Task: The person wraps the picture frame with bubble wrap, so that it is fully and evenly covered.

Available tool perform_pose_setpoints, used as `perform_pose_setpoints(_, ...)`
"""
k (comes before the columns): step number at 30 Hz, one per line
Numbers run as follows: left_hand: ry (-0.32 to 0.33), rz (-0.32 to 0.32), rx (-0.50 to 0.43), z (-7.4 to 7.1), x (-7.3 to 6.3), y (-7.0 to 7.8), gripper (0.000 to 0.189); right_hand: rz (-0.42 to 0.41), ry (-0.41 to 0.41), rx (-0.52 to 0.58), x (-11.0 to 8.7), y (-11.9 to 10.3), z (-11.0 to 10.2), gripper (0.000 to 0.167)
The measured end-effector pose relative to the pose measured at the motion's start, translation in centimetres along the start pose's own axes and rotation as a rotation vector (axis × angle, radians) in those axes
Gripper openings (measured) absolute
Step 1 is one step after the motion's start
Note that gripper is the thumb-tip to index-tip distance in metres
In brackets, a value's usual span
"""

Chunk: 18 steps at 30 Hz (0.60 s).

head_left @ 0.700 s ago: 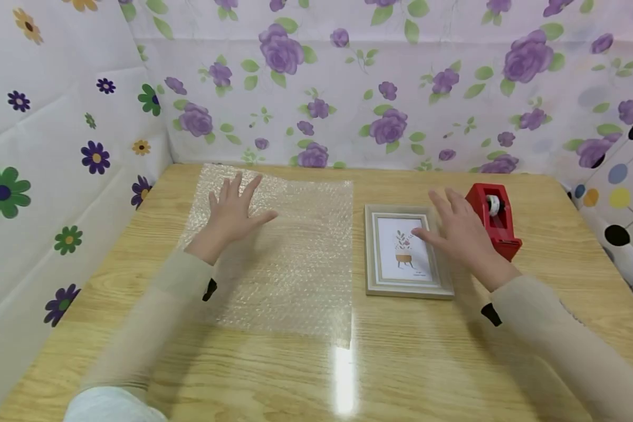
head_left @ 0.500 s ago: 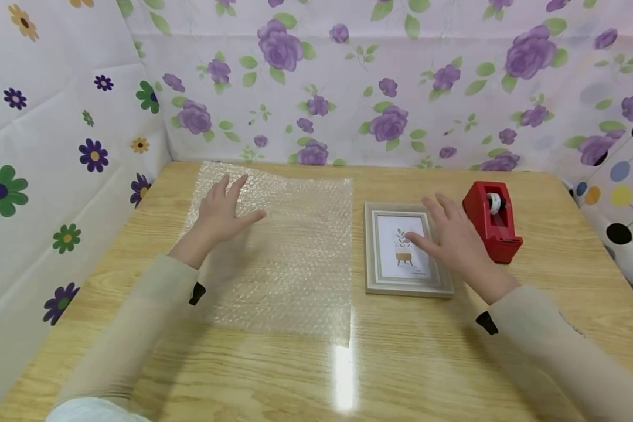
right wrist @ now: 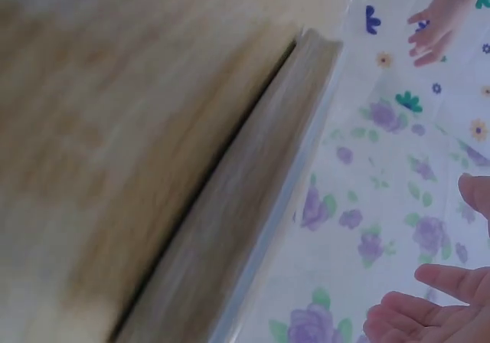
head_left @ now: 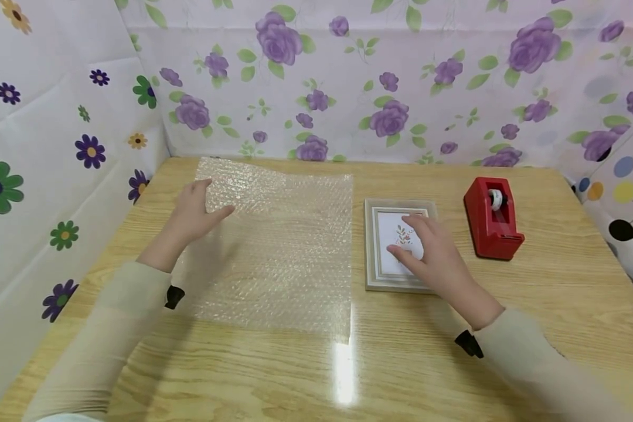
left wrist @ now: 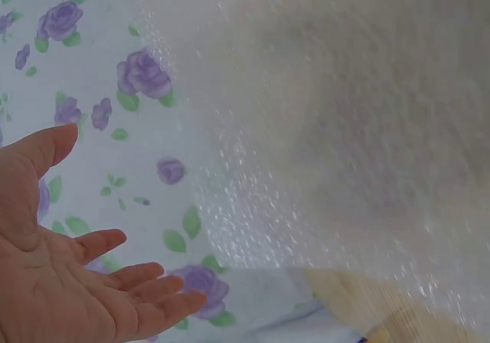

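Observation:
A sheet of clear bubble wrap point(head_left: 290, 258) lies flat on the left half of the table. Over its left edge hovers my left hand point(head_left: 190, 217), fingers extended and thumb spread; the left wrist view shows that palm point(left wrist: 69, 282) bare beside the wrap point(left wrist: 321, 151). To the right lies a picture frame point(head_left: 371, 252) with a plant print facing up. My right hand point(head_left: 443, 258) is above the frame's right side and hides part of it, thumb and fingers apart, holding nothing. In the right wrist view, the frame's side point(right wrist: 237, 197) stands apart from those fingers.
A red tape dispenser point(head_left: 494, 220) with a roll in it stands right of the frame. Flower-patterned cloth point(head_left: 316, 76) hangs along the back and sides of the wooden table point(head_left: 242, 375). A black wrist mount point(head_left: 469, 344) sits under the right cuff.
My left hand has drawn left and nearer over the bubble wrap. My right hand has shifted left and slightly down, from beside the tape dispenser to over the frame. The objects stay put.

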<state>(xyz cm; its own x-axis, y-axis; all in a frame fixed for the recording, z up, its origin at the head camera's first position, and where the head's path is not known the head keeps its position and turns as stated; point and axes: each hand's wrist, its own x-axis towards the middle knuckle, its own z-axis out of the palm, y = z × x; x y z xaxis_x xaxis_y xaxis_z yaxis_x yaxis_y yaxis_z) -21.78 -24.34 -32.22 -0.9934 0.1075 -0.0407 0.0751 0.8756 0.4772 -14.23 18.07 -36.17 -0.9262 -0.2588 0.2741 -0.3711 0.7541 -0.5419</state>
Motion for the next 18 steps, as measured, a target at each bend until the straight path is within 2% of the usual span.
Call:
perform_pose_setpoints(8, -0.013, -0.059, -0.008, -0.9, 0.2, -1.9, 0.081, 0.013, -0.015, 0.099, -1.2, -1.9, 1.3, 0.055)
perform_pose_setpoints(14, -0.05, -0.11, -0.013, -1.1, 0.7, -3.6, 0.079, 0.073, -0.033, 0.273, -1.8, -2.8, 2.5, 0.047)
perform_pose_setpoints(18, -0.063, -0.144, -0.004, -1.2, 0.7, -4.1, 0.077, 0.119, -0.08, 0.358, -2.3, -3.2, 3.3, 0.044)
